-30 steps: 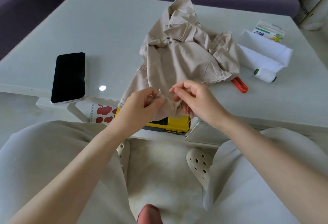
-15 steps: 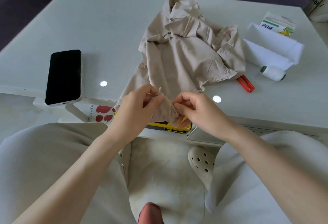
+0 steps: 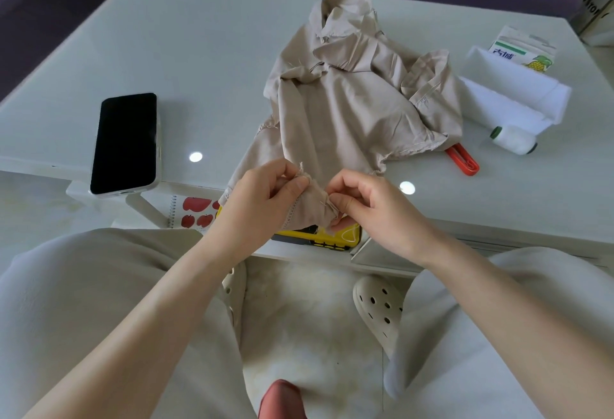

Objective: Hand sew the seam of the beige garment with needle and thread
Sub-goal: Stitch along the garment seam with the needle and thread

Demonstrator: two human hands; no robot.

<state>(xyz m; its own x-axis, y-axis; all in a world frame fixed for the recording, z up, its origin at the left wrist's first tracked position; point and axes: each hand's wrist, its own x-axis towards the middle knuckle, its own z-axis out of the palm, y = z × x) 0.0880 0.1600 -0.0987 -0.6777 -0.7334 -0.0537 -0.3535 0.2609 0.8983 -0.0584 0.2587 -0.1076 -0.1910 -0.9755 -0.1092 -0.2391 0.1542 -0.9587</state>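
The beige garment's seam [image 3: 310, 200] is pinched at its 10 o'clock end by the left hand [image 3: 262, 201] and at 4 o'clock by the right hand [image 3: 375, 207].

Soft, even daylight fills the scene, bright without harshness. The glossy white table [image 3: 199, 53] carries two small round glare spots [image 3: 195, 156] near its front edge, and the beige garment [image 3: 349, 113] throws only a faint, diffuse shadow on it. The space beneath the table is a little dimmer. Focus is crisp across the centre; wide-angle distortion bows the table's edges and stretches the picture toward the lower corners.
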